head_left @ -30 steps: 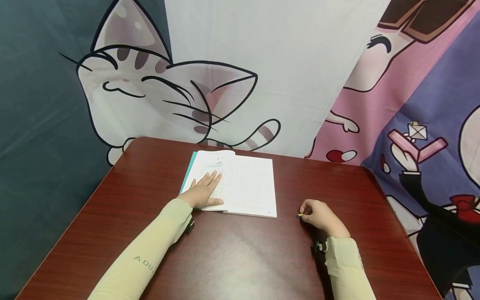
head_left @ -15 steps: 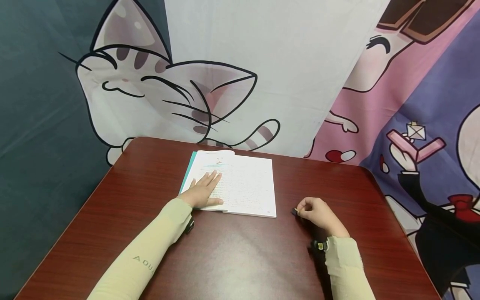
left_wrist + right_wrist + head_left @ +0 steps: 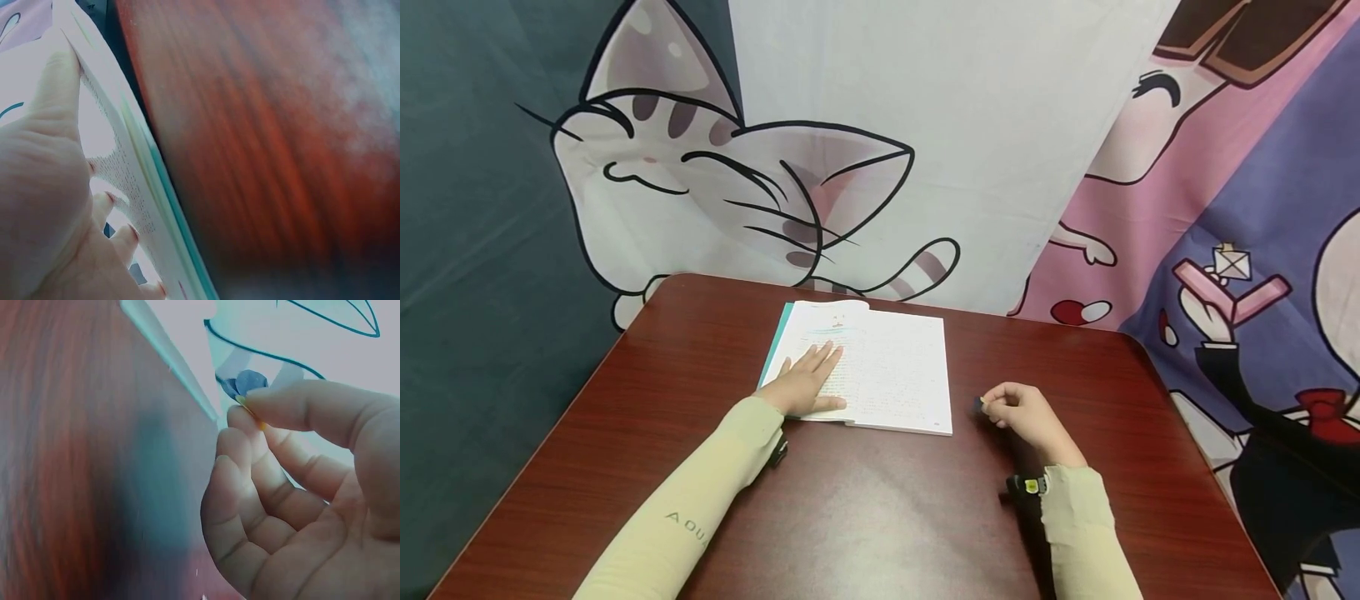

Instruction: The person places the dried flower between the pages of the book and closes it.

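Note:
An open book [image 3: 902,371] with printed white pages and a teal cover edge lies on the table [image 3: 865,508]. My left hand [image 3: 803,388] rests on its left page, fingers spread and straight. To the right of the book, my right hand [image 3: 1026,414] pinches a small dark blue thing with petal-like lobes [image 3: 251,382] and a thin yellow stem, like a little flower. Thumb and index fingertip meet on the stem in the right wrist view, while the other fingers curl loosely below. Part of the stem is hidden by the fingertips.
Behind the table hangs a cloth backdrop [image 3: 985,125] printed with a cartoon cat and other figures, close to the far edge. Dark wrist-worn devices, one on the right wrist [image 3: 1026,486], sit at both cuffs.
My right hand has moved a little left and away from me, closer to the book, carrying the small blue flower-like thing. The left hand and the book have stayed in place.

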A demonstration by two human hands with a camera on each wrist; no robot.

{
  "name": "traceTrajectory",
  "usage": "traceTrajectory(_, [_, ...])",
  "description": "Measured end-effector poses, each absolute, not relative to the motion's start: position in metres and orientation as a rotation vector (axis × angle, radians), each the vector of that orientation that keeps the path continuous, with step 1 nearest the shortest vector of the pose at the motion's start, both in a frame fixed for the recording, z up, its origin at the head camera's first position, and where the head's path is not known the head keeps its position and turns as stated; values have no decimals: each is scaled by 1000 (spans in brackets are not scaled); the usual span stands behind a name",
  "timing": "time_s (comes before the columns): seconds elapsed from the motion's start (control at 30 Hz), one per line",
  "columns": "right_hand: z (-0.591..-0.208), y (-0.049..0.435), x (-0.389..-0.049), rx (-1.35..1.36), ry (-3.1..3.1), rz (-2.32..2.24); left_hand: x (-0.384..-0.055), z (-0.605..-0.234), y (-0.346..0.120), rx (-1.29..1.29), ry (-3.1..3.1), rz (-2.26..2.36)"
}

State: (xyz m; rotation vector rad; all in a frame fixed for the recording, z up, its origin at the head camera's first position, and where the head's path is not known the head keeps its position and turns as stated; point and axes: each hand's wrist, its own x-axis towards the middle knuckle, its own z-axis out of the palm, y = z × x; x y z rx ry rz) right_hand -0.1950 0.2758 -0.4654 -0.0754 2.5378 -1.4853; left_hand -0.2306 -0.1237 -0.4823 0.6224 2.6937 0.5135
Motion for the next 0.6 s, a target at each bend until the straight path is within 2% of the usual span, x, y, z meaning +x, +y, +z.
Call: traceTrajectory(0.6, [-459, 229, -222, 163, 2426, -1828, -230, -482, -123, 615, 2691, 484])
